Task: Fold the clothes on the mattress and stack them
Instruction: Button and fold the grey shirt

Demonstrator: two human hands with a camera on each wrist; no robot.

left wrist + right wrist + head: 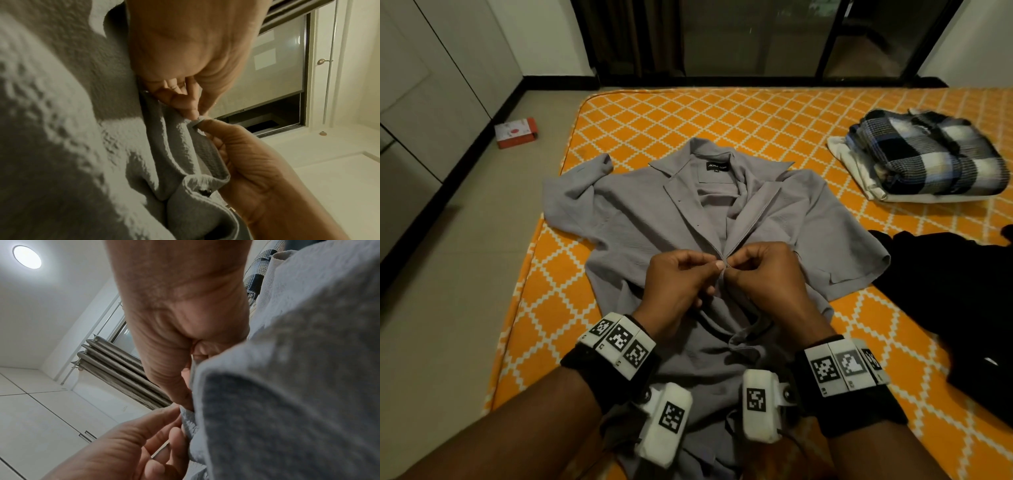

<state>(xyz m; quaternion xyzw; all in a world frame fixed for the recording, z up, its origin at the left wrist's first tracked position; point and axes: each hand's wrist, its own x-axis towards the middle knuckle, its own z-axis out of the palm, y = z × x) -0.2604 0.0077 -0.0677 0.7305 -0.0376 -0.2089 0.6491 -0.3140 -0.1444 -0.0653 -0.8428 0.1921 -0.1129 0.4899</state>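
Note:
A grey collared shirt point(640, 219) lies face up and spread out on the orange patterned mattress point(722, 113), its front open near the collar. Both hands meet over the middle of its front. My left hand point(714, 267) pinches one front edge and my right hand point(734, 263) pinches the other, fingertips almost touching. In the left wrist view, the left hand point(193, 113) and right hand point(202, 125) nip a small fold of the grey shirt point(61, 129), with a dark button point(205, 192) lower down. The right wrist view has the right hand point(189, 402) and left hand point(176, 423) on the fabric edge point(189, 421).
A folded plaid garment point(928, 154) sits on folded white cloth point(859, 171) at the mattress's far right. A loose black garment point(962, 291) lies at the right. A red and white box point(515, 133) is on the tiled floor at the left, beside cabinets.

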